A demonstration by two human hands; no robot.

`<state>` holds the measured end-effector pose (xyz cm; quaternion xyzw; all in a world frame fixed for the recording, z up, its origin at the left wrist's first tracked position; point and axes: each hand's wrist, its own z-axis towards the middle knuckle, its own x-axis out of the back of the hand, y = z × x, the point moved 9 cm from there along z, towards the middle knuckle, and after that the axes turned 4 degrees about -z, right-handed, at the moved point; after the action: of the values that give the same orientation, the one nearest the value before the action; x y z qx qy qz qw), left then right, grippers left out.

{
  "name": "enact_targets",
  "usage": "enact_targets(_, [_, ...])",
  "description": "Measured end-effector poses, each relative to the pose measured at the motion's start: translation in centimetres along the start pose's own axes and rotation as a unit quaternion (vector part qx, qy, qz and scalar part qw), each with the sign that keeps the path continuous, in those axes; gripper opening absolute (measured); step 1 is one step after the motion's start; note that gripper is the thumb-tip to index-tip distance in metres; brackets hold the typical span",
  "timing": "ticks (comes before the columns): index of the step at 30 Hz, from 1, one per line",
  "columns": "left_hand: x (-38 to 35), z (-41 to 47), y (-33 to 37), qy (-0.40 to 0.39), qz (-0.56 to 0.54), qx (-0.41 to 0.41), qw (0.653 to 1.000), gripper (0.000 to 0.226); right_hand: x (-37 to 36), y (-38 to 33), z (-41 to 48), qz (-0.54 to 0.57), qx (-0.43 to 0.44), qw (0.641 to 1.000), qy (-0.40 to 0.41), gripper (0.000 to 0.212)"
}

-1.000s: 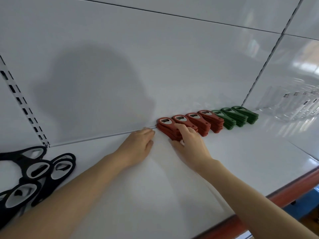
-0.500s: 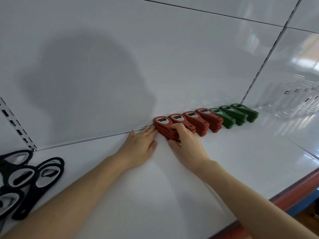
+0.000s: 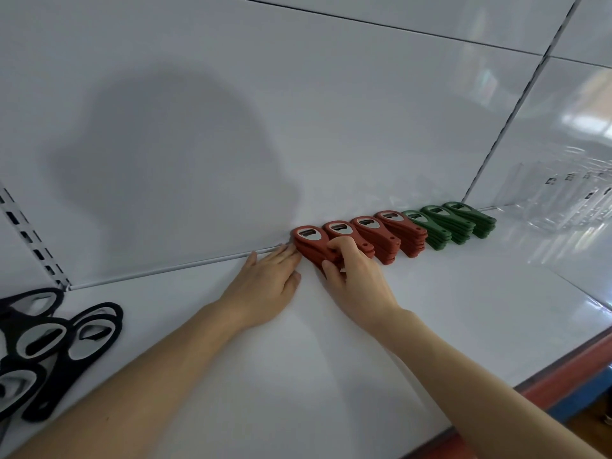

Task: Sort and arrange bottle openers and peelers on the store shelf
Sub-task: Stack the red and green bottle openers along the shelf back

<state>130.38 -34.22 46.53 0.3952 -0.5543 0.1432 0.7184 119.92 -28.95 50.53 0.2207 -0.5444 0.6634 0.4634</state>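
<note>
Several stacks of red bottle openers (image 3: 367, 236) stand in a row along the back of the white shelf (image 3: 430, 309), followed to the right by three stacks of green bottle openers (image 3: 453, 223). My right hand (image 3: 354, 276) grips the leftmost red stack (image 3: 308, 241), fingers curled over its handle end. My left hand (image 3: 265, 286) lies flat on the shelf with straight fingers, its fingertips touching the left side of that same stack. A loose heap of black bottle openers (image 3: 49, 342) lies at the far left.
The white back panel (image 3: 298, 111) rises right behind the row. A slotted upright (image 3: 29, 233) runs down at the left. Clear plastic dividers (image 3: 569, 200) stand at the far right. The shelf's red front edge (image 3: 563, 376) runs along the lower right.
The view has shifted slightly. Both hands stay at the leftmost red stack; the left hand's fingertips have closed in against its side.
</note>
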Motion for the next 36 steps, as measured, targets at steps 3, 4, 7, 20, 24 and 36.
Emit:
enact_targets(3, [0.1,0.0,0.1,0.009,-0.010,-0.006,1.000,0.050,-0.1,-0.1,0.0,0.005,-0.010,1.000,-0.003,0.026])
enact_targets(4, [0.4,-0.1,0.3,0.020,-0.022,-0.012,0.999,0.049,-0.1,-0.1,-0.1,0.005,-0.011,1.000,0.000,0.026])
enact_targets(7, [1.7,-0.4,0.6,0.081,-0.066,-0.033,0.994,0.046,0.2,-0.2,-0.3,-0.009,-0.001,1.000,0.015,0.027])
enact_targets(20, [1.0,-0.5,0.2,0.054,-0.060,-0.015,0.997,0.058,0.3,-0.3,-0.5,-0.012,0.021,1.000,0.017,0.032])
enact_targets(24, [0.9,-0.5,0.5,0.045,-0.051,-0.019,0.998,0.060,0.5,-0.2,-0.5,-0.013,0.018,0.999,0.030,0.030])
enact_targets(36, [0.2,-0.2,0.0,0.026,-0.012,-0.009,1.000,0.058,-0.1,0.0,-0.4,0.005,0.012,1.000,0.008,0.032])
